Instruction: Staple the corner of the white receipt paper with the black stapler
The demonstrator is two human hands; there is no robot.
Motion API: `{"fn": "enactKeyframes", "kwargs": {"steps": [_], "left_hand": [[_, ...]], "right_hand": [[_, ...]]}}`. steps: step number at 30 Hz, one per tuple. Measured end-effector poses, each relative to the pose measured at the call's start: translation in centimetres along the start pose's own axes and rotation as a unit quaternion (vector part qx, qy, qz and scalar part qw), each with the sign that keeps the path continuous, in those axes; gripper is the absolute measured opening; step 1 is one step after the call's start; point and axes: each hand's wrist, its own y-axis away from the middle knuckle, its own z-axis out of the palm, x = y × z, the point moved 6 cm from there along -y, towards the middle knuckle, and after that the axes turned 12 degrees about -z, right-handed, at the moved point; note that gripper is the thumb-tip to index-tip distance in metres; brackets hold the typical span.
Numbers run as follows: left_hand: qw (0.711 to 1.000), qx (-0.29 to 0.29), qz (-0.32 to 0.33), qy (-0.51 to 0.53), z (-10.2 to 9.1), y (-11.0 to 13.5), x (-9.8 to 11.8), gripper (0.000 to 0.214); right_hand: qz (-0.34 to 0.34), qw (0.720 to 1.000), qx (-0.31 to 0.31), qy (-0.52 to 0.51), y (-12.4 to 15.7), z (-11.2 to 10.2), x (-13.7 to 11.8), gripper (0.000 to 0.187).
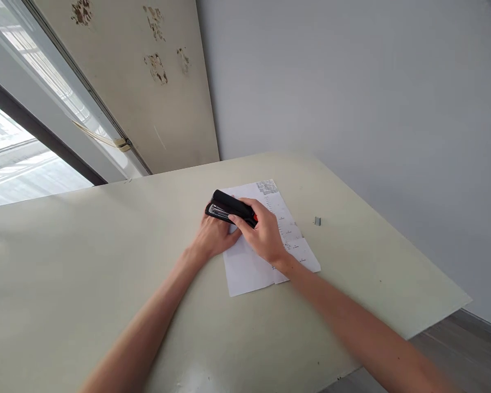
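My right hand (265, 232) is closed around a black stapler (228, 206), with a bit of red by the fingers. The stapler is held above a white paper sheet (245, 267), its jaws slightly apart and pointing left. My left hand (214, 234) lies flat at the paper's left edge, thumb stretched onto the sheet; the stapler covers most of its fingers. Printed text runs down the right part of the paper, which has a crease and a small printed block at its top corner. Whether the stapler touches my left hand cannot be told.
A small grey piece (317, 221), perhaps a staple strip, lies right of the paper on the pale tabletop (85, 262). A grey wall (352, 82) stands behind and to the right. At the left are a window (24, 147) and a worn cream panel (163, 120).
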Motion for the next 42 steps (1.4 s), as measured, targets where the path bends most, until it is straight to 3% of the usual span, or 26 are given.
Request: {"fn": "enactKeyframes", "kwargs": {"steps": [3,5,8,13,19,22,26,29,32,36,42], "left_hand": [[1.0,0.002,0.003,0.014,0.3,-0.3,0.4,0.051],[1.0,-0.001,0.0,0.023,0.0,0.5,0.2,0.044],[1.0,-0.006,-0.001,0.028,-0.9,2.6,-0.4,0.038],[0.999,-0.004,0.033,0.019,-2.4,6.5,-0.3,0.041],[0.999,-0.006,0.023,0.042,-3.2,9.9,-0.1,0.048],[0.998,0.018,-0.017,0.058,-4.2,12.2,-1.4,0.049],[0.984,0.076,-0.13,0.097,-6.2,15.3,-4.9,0.033],[0.97,0.099,-0.193,0.114,-7.3,16.9,-7.3,0.041],[0.974,0.077,-0.178,0.114,-7.6,17.6,-8.3,0.046],[0.98,0.074,-0.137,0.122,-7.9,18.0,-8.6,0.029],[0.978,0.091,-0.125,0.138,-8.2,18.3,-9.0,0.025]], "right_hand": [[-0.008,1.0,0.006,-0.002,0.1,-0.1,0.0,0.025],[-0.009,1.0,0.002,-0.003,0.2,-0.1,-0.1,0.024],[-0.01,1.0,-0.015,-0.009,0.2,0.0,-0.5,0.022],[-0.014,0.998,-0.052,-0.017,0.7,0.8,-1.3,0.022],[-0.003,0.995,-0.095,-0.023,1.4,1.7,-2.3,0.025],[0.008,0.992,-0.116,-0.039,1.4,2.1,-2.6,0.026],[0.008,0.982,-0.182,-0.057,1.5,3.5,-3.2,0.026],[0.012,0.971,-0.228,-0.076,2.0,5.2,-3.7,0.026],[0.009,0.96,-0.263,-0.092,2.7,7.0,-4.3,0.026],[-0.001,0.944,-0.313,-0.106,3.5,9.1,-5.0,0.025],[0.004,0.933,-0.342,-0.108,4.3,10.3,-5.5,0.022]]}}
